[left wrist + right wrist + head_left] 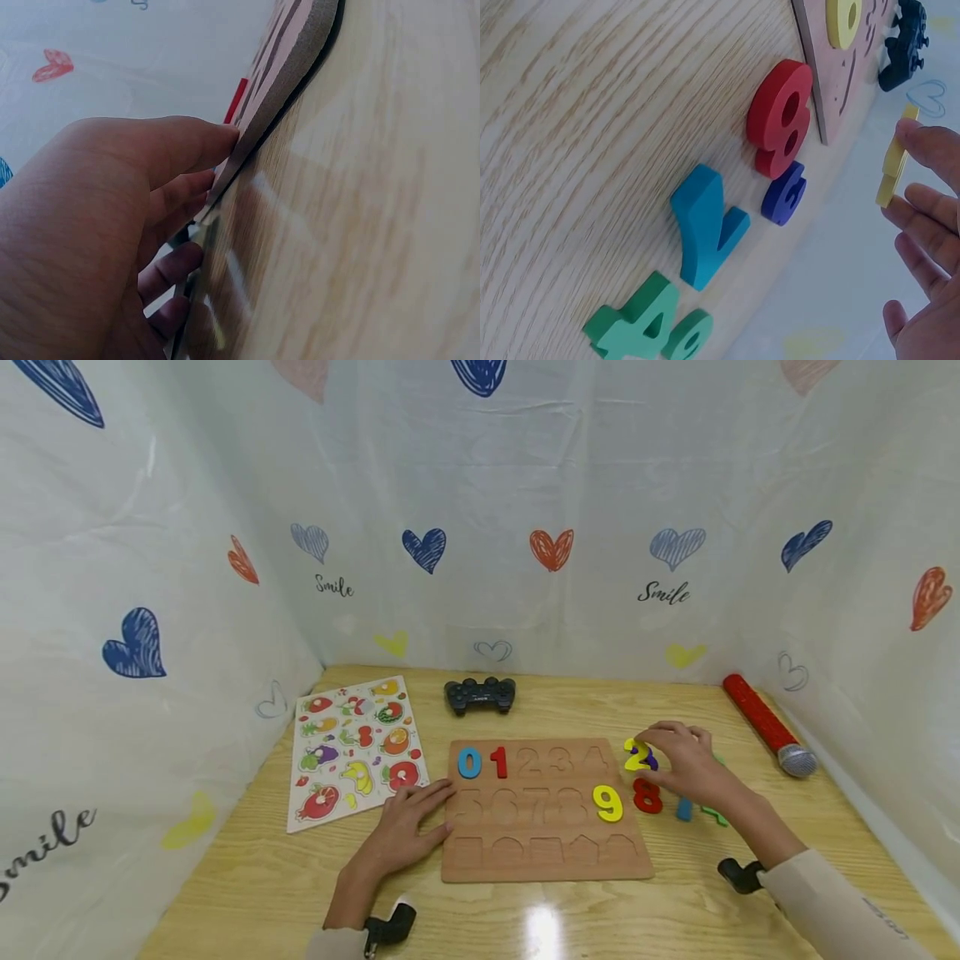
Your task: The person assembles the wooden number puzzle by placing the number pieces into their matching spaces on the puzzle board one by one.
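Observation:
A yellow number 2 (636,765) is pinched between the thumb and fingers of my right hand (686,767). The right wrist view shows this yellow piece (894,161) edge-on, raised off the table. My left hand (405,828) rests at the left edge of a wooden number board (551,870), its thumb touching the side. On the board sit a blue 0 (461,763), a red 1 (501,764) and a yellow 9 (617,814). Right of it lie a red 8 (763,112), a blue 7 (697,217), a purple number (774,206) and a green 4 (634,311).
Another green piece (676,341) lies beside the 4. A fruit puzzle board (337,779) lies at the left and a black game controller (480,695) at the back. A red microphone (761,714) lies far right. Heart-printed sheeting (495,485) encloses the table's back and sides.

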Motion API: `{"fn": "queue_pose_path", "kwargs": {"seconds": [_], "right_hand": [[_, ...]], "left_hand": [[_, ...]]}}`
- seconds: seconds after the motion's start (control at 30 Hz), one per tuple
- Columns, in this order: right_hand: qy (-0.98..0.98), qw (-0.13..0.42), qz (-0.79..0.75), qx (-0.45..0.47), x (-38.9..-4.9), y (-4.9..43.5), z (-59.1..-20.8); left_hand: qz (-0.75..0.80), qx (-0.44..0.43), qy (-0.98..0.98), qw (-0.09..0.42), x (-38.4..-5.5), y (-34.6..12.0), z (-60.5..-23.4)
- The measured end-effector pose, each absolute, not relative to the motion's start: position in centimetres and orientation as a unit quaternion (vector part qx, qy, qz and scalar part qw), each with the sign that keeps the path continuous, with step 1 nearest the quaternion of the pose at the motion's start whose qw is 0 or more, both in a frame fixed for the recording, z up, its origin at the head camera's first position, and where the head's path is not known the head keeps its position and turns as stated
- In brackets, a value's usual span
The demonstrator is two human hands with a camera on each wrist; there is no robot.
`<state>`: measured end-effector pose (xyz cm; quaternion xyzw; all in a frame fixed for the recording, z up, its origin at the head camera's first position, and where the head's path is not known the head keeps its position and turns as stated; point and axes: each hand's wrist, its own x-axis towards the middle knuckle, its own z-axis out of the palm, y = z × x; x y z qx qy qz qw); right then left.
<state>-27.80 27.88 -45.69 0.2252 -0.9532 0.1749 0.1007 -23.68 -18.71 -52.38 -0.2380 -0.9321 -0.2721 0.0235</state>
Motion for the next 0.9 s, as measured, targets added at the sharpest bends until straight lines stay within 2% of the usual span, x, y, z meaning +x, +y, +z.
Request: {"fn": "queue_pose_path", "kwargs": {"seconds": [0.9], "right_hand": [[-0.941, 0.090, 0.186, 0.268, -28.4, 24.6, -46.0]], "left_hand": [[-0.262, -0.233, -0.936, 0.022, -23.7, -18.6, -52.4]]}}
